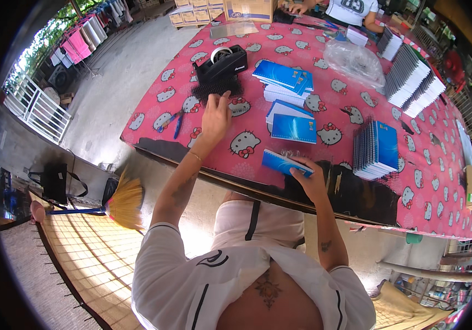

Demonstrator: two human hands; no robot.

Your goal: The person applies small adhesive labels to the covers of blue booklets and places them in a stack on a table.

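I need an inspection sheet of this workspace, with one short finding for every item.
Surface: pink patterned tablecloth, dark patches along the near edge.
Job's things: blue notebooks in several stacks; black bristly pile, possibly binding coils.
Clutter: tape dispenser, clear plastic bag, cardboard boxes.
Grip: left hand at the black pile, firm hold unclear; right hand holds a blue-covered notebook.
Cables: nothing seen.
Surroundings: broom, hanging clothes, another person at the upper right.

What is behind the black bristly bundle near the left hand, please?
A black tape dispenser with a tape roll stands there; whatever lies low behind the bristly bundle is covered.
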